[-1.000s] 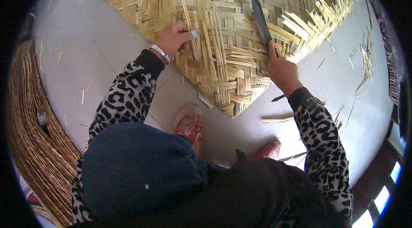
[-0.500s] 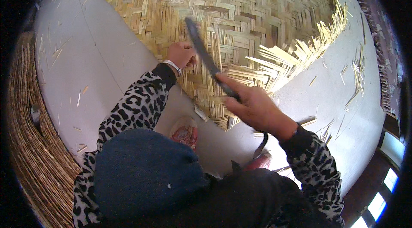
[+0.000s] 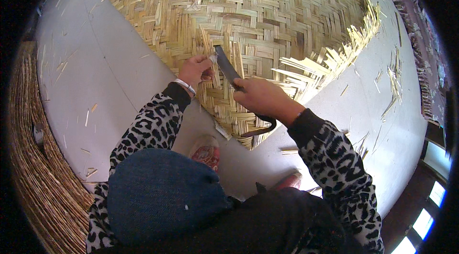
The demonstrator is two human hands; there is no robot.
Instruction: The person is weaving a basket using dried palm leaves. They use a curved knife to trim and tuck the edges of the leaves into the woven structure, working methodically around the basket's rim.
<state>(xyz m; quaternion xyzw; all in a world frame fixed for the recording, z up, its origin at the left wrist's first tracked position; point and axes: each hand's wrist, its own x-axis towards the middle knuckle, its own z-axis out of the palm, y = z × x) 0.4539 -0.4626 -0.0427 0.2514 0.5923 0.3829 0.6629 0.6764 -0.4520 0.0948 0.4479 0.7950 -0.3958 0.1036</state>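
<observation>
A large woven bamboo mat (image 3: 267, 24) lies in front of me, its near corner pointing toward my feet. My right hand (image 3: 267, 98) grips a long dark knife (image 3: 225, 65), whose blade slants up and left over the mat. A thin dark curved piece (image 3: 265, 129) hangs below that hand. My left hand (image 3: 195, 71) is closed at the mat's left edge, beside the blade; its fingers pinch around a bamboo strip (image 3: 216, 77) partly hidden by them. Something whitish (image 3: 213, 57) shows at its fingertips. Several loose strip ends (image 3: 235, 58) stick up right of the blade.
Uncut, splayed strip ends (image 3: 330, 65) fringe the mat's right edge. Bamboo scraps (image 3: 394, 82) lie scattered on the grey floor (image 3: 112, 72). A brown bundled stack (image 3: 36, 168) stands at the left. My red shoes (image 3: 208, 153) are just below the mat's corner.
My right hand has moved up and left, bringing the knife blade down next to my left hand. The left hand has shifted slightly left and down.
</observation>
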